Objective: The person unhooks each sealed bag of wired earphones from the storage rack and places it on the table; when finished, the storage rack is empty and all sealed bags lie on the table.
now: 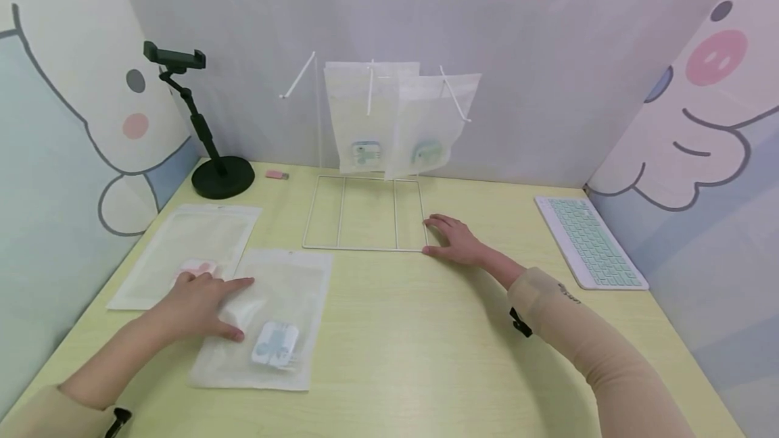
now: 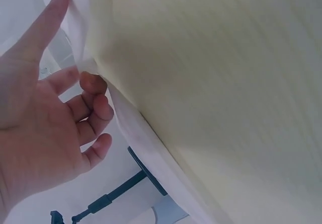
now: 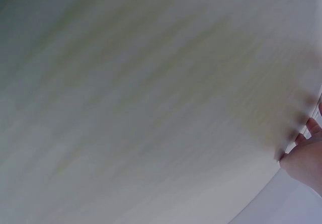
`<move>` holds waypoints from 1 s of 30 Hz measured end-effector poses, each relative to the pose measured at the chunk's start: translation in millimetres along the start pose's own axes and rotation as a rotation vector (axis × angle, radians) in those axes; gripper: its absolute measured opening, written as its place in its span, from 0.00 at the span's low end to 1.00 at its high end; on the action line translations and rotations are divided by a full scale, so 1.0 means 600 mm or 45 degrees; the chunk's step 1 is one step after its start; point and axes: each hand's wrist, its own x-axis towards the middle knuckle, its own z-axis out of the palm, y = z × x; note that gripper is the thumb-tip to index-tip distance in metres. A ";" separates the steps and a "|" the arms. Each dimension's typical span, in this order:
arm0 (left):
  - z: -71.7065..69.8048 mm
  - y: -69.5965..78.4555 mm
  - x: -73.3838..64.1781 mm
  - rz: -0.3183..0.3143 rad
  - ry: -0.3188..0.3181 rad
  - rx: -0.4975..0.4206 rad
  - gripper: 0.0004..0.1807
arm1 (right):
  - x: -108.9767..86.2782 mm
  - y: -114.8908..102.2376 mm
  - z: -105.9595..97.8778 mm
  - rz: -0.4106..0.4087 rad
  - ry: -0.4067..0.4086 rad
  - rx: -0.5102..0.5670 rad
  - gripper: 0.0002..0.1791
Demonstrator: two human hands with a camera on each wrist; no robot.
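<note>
A white wire display rack (image 1: 365,249) stands at the back middle of the table. Two frosted bags, the left bag (image 1: 349,107) and the right bag (image 1: 426,113), hang from its hooks, each with a small item inside. My right hand (image 1: 459,243) touches the right side of the rack's base, thumb near the front corner. On the left my left hand (image 1: 197,306) rests over two flat frosted bags, with thumb and index finger spread. The nearer bag (image 1: 292,289) holds a rounded white and pale-blue item (image 1: 276,343); the farther bag (image 1: 201,228) holds a pink and white one, partly hidden.
A black phone stand (image 1: 223,178) is at the back left, with a pink USB stick (image 1: 276,174) beside it. A white keyboard with mint keys (image 1: 590,242) lies at the right. Printed wall panels enclose the table (image 1: 414,357) at the back and sides.
</note>
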 end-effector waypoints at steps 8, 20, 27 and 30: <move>-0.006 0.011 -0.003 -0.019 -0.013 0.066 0.58 | 0.002 0.001 0.001 0.001 -0.009 -0.001 0.39; -0.101 0.026 0.030 -0.019 0.092 0.027 0.54 | 0.004 0.000 -0.002 -0.003 -0.014 -0.028 0.39; -0.142 0.024 0.083 0.017 0.175 -0.028 0.57 | 0.005 0.002 -0.002 0.005 -0.026 -0.038 0.39; -0.147 0.021 0.109 0.039 0.217 -0.099 0.56 | 0.003 0.002 -0.004 0.005 -0.035 -0.052 0.40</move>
